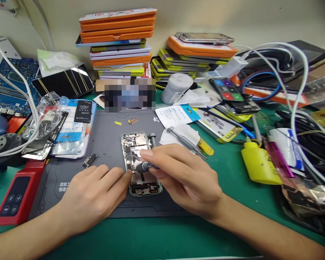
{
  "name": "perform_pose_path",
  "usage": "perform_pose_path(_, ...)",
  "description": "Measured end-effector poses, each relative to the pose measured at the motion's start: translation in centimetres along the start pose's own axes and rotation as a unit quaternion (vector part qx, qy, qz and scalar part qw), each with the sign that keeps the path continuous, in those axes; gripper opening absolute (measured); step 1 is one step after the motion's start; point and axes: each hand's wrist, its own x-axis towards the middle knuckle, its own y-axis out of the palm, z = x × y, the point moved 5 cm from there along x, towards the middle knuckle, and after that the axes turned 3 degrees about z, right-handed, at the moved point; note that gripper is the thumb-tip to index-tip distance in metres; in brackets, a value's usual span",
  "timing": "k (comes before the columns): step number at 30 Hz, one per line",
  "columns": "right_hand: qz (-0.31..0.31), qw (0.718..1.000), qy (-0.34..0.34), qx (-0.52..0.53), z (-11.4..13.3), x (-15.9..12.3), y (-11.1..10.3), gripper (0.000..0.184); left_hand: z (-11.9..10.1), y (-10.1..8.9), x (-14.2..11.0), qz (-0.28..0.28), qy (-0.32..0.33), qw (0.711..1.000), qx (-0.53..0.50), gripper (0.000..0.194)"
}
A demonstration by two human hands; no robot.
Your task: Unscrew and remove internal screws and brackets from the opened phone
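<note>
An opened phone (137, 151) with its insides bare lies on a dark grey work mat (108, 141). My right hand (184, 178) is closed round a small dark screwdriver (146, 167), whose tip rests over the phone's middle. My left hand (93, 193) lies flat on the mat. Its fingers are together and the fingertips press against the phone's left edge. A second screwdriver (186, 142) lies on white paper just right of the phone.
A red device (14, 195) sits at the mat's left. A black battery (83, 111) and bagged parts (47, 119) lie at the back left. Stacked orange and yellow boxes (116, 39) line the wall. A yellow bottle (257, 164) and white cables (295, 108) crowd the right.
</note>
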Motion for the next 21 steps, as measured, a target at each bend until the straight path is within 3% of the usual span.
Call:
perform_pose_path(15, 0.004, 0.999, 0.028, 0.02, -0.34, 0.08, -0.38, 0.059, 0.09, 0.12, 0.05, 0.009, 0.0, 1.0, 0.001, 0.017)
perform_pose_path(21, 0.005, 0.999, 0.032, 0.01, -0.18, 0.23, -0.4, 0.067, 0.13, 0.11, -0.1, 0.008, -0.001, 1.0, -0.003, 0.017)
